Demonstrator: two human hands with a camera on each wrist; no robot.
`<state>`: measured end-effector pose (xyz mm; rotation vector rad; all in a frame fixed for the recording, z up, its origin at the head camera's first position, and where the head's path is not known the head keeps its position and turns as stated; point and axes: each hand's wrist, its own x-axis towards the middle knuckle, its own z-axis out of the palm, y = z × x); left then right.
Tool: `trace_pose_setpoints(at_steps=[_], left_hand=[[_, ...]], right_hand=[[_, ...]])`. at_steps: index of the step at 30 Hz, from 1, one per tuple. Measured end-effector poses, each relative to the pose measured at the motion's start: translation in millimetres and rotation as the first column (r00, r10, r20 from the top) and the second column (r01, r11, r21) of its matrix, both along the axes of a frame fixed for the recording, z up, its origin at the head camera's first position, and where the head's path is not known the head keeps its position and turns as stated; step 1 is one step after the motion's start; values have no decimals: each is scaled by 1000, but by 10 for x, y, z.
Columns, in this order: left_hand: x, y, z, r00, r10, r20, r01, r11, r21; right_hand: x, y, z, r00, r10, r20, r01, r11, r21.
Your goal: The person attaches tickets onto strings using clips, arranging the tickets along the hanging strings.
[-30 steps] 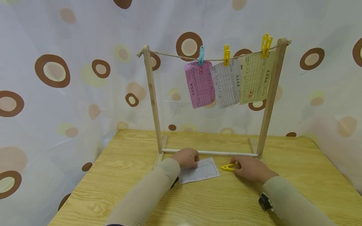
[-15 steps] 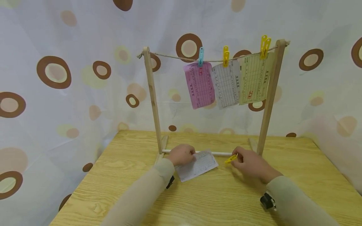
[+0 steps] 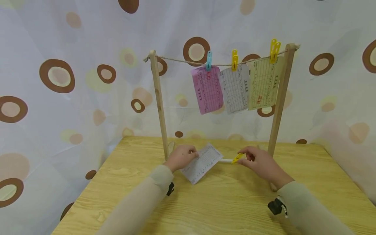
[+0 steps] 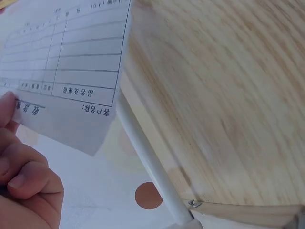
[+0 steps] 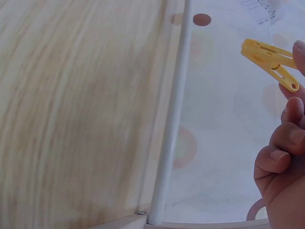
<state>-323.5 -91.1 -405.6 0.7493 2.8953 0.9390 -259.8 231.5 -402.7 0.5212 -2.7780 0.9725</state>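
My left hand [image 3: 181, 157] pinches a white printed receipt slip [image 3: 202, 163] by its edge, and the slip hangs tilted above the table. In the left wrist view the slip [image 4: 66, 57] shows ruled lines and print, with curled fingers beside it. A yellow clothespin [image 3: 237, 158] is pinched between the thumb and fingers of my right hand [image 3: 259, 163]. The right wrist view shows that clothespin [image 5: 270, 62] held by its handle end. Behind, pink [image 3: 207, 91], white [image 3: 235, 88] and yellow [image 3: 262, 85] slips hang from a cord by clothespins.
A wooden frame has a left post [image 3: 159, 107], a right post [image 3: 280, 104] and a cord [image 3: 179, 60] strung between them. Its white lower rod [image 3: 225, 161] runs just above the wooden table [image 3: 205, 209]. A dotted curtain [image 3: 88, 98] stands behind.
My left hand has lifted the white slip off the table, moving slightly left and up. My right hand has raised the yellow clothespin, which now points down and left.
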Motion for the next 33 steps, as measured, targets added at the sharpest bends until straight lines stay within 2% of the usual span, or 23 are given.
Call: trace_pose_setpoints(at_steps=[5, 10, 13, 15, 18, 24, 33], left_hand=[[34, -118, 38, 1000, 21, 19, -24, 990, 136], [58, -222, 89, 999, 51, 12, -52, 983, 178], [66, -270, 142, 998, 62, 17, -65, 977, 201], [71, -301, 185, 997, 72, 11, -73, 971, 228], [67, -352, 246, 994, 98, -42, -84, 963, 257], [75, -414, 386, 988, 116, -100, -75, 936, 345], [78, -525, 557, 972, 138, -189, -55, 920, 389]], right_hand=[[13, -62, 104, 1000, -6, -13, 6, 1000, 8], [25, -142, 207, 1000, 5, 15, -5, 999, -41], [41, -189, 308, 1000, 24, -3, -24, 998, -60], [49, -223, 382, 999, 35, -28, -36, 998, -60], [66, -282, 505, 995, 46, -83, -51, 997, -58], [129, -365, 805, 979, 49, -199, -52, 999, -12], [110, -517, 1239, 939, 88, -332, -71, 995, 64]])
